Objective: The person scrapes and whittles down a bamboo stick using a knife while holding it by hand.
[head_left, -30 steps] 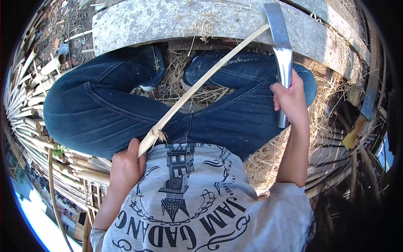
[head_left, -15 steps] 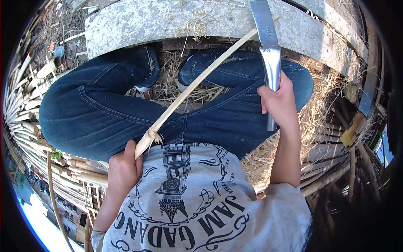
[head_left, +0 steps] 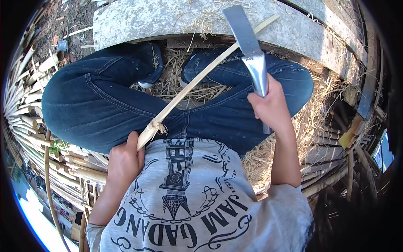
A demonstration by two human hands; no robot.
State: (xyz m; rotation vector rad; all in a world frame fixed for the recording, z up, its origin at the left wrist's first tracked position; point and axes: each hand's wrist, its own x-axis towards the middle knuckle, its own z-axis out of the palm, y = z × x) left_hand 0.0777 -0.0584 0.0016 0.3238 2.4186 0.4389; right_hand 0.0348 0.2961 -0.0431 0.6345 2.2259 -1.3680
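A long split bamboo strip (head_left: 184, 93) slants across my lap, its far end over the pale plank (head_left: 151, 21). My left hand (head_left: 126, 157) is closed around its near end, close to a frayed node with curled fibres. My right hand (head_left: 270, 105) grips the shiny metal handle of a machete-like knife (head_left: 243, 31) with a broad, square-ended blade. The blade lies across the strip near its far end in this view; whether it touches the strip I cannot tell.
Thin curled shavings (head_left: 203, 25) lie on the plank. Straw-like scraps (head_left: 268, 168) cover the ground between my feet and at the right. Many bamboo poles (head_left: 31, 113) lie at the left. More timber (head_left: 369, 63) stands at the right edge.
The knife has swung left and slightly down, and its blade now crosses over the bamboo strip. My right hand moved a little left with it. My left hand keeps its hold.
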